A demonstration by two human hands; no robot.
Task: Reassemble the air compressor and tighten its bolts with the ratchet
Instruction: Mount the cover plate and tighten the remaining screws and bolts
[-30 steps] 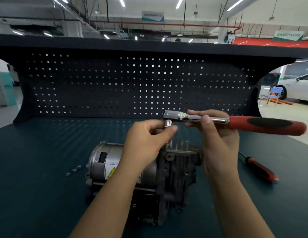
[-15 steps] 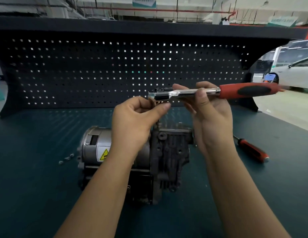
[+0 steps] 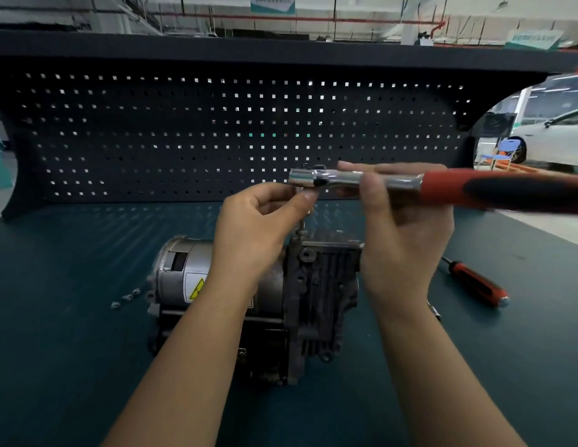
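Right hand [image 3: 407, 240] still pinches the ratchet [image 3: 442, 187] shank above the air compressor [image 3: 323, 285]; left hand [image 3: 252, 230] still pinches beneath its head.

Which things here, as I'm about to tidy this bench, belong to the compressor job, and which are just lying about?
In the job:
- ratchet, pinched by the right hand at its shank and by the left hand at its head
- air compressor
- upright bolt on its top
- probably the small loose fasteners left of it

Lying about:
- red-handled screwdriver, touched by neither hand
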